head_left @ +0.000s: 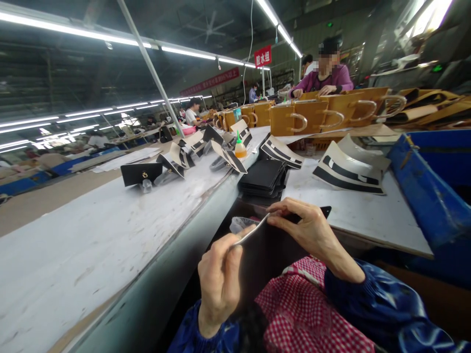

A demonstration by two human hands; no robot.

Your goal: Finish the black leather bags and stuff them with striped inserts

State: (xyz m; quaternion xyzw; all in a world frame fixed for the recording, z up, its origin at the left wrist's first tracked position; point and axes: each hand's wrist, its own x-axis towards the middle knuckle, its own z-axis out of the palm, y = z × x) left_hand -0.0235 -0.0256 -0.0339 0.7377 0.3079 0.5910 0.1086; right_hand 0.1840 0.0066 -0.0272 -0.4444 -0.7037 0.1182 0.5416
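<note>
My left hand (220,279) and my right hand (308,230) both grip one flat black leather piece (270,252), held on edge low in front of me. The left fingers pinch its near lower edge. The right fingers press along its upper edge, near a rounded black corner. The piece has a pale edge strip facing up. Both arms wear shiny blue sleeve covers, and a red-and-white checked cloth (305,314) lies under the piece on my lap.
A white conveyor belt (91,245) runs along my left with black panels and a glue bottle (240,146). A stack of black pieces (264,179) and black-and-white panels (348,171) lie on the bench. A blue bin (430,191) stands right. Another person works behind tan bags (312,115).
</note>
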